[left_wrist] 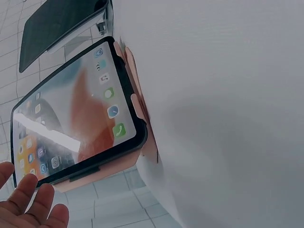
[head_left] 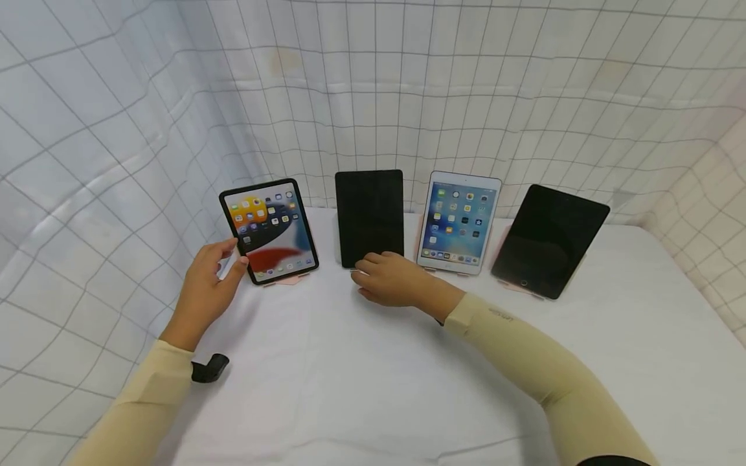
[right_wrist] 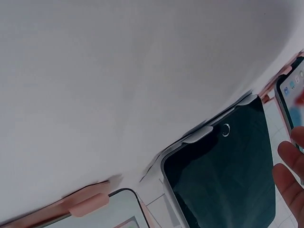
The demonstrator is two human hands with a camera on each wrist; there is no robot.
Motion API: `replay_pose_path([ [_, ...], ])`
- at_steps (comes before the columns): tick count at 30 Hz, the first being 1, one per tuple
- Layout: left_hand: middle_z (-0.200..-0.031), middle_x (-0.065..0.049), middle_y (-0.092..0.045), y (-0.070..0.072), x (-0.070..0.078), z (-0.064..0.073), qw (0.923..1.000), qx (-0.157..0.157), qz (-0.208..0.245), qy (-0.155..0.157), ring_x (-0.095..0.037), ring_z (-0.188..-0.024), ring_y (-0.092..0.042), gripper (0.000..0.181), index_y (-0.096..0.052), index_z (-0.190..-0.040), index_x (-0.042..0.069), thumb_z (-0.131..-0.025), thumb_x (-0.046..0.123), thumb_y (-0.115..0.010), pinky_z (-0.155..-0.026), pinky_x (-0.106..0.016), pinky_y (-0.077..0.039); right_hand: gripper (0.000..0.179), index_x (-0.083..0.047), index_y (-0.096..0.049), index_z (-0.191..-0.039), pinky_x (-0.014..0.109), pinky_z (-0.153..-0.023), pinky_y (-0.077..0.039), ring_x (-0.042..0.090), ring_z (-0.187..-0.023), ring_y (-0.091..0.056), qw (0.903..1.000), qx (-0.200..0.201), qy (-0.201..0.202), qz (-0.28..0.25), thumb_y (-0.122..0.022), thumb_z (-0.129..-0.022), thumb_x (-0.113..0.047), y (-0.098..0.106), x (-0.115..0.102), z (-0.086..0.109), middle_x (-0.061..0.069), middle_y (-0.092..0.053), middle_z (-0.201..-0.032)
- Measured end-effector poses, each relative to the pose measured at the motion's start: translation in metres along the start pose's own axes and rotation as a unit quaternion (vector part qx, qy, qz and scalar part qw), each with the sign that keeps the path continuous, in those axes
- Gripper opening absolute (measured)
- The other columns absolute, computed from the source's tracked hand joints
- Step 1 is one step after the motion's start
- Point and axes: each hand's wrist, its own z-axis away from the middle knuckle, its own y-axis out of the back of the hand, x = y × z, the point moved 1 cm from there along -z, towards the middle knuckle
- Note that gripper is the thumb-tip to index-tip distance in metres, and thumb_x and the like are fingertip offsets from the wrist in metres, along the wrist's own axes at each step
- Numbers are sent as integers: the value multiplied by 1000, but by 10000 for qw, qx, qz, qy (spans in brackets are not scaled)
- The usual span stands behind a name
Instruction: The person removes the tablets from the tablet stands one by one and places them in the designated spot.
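Note:
A black-framed tablet (head_left: 274,239) with lit app icons leans at the far left on a pink stand (left_wrist: 109,172). My left hand (head_left: 206,285) is at its left edge, fingers loosely spread; whether they touch it I cannot tell. Beside it stands a dark-screened tablet (head_left: 370,213) with a round home button (right_wrist: 226,130). In front of its lower edge is my right hand (head_left: 390,279), fingers lightly bent and nothing held. The right wrist view shows those fingers (right_wrist: 287,183) alongside the dark tablet; contact is unclear.
Right of these lean a white tablet (head_left: 457,220) with a lit home screen and another dark tablet (head_left: 550,239). All are propped on a white-covered table (head_left: 350,388). A grid-patterned curtain (head_left: 373,84) rises behind and along the sides.

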Motion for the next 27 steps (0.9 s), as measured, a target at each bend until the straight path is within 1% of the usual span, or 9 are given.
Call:
replay_pose_path([
  [4,-138,-27,-47,-2,2,-6,9999,62,102,1,-45,-122,-46,56,-41,-147,-2,-104,33,-52,-96,-64,-42,33,-17,-63,-125,28,-86,-52,19,-112,-59,9999,39,40,84,-53,-101,-37,-3,-2,-7,2,-64,-125],
  [8,-136,-26,-48,-6,3,-11,9997,135,165,-138,-42,-121,-47,54,-44,-144,-4,-104,32,-52,-98,-61,-42,31,-17,-63,-124,27,-86,-52,19,-109,-59,9999,-7,147,36,-52,-102,-36,-6,-5,-14,2,-65,-123],
  [13,-136,-24,-48,-3,6,-19,9992,172,250,-246,-39,-121,-46,53,-46,-142,-3,-103,32,-52,-99,-60,-41,28,-16,-64,-120,27,-84,-52,18,-107,-60,9996,174,232,-11,-52,-102,-35,-6,-5,-25,2,-66,-119],
  [18,-133,-23,-50,-3,5,-25,9986,276,373,-248,-39,-119,-47,50,-49,-140,-3,-103,31,-52,-98,-60,-42,26,-15,-65,-116,26,-81,-53,18,-100,-61,9987,397,324,39,-54,-101,-33,-5,1,-32,2,-67,-113],
  [22,-131,-22,-51,-6,4,-29,9982,396,412,-190,-38,-118,-48,49,-51,-140,0,-103,31,-52,-99,-59,-42,24,-14,-66,-113,25,-80,-53,18,-95,-61,9977,625,229,85,-56,-100,-31,-5,7,-38,2,-68,-109],
  [25,-128,-22,-52,-9,2,-32,9976,494,451,-192,-37,-117,-49,48,-52,-140,1,-103,31,-52,-99,-57,-43,22,-14,-66,-111,25,-78,-53,17,-92,-61,9972,731,68,111,-58,-99,-30,-5,10,-43,2,-68,-105],
  [27,-125,-21,-52,-10,1,-33,9972,562,452,-185,-37,-116,-50,46,-53,-139,1,-102,30,-53,-99,-57,-43,20,-13,-66,-109,25,-76,-53,17,-91,-61,9968,796,32,115,-58,-99,-29,-5,12,-47,2,-68,-103],
])
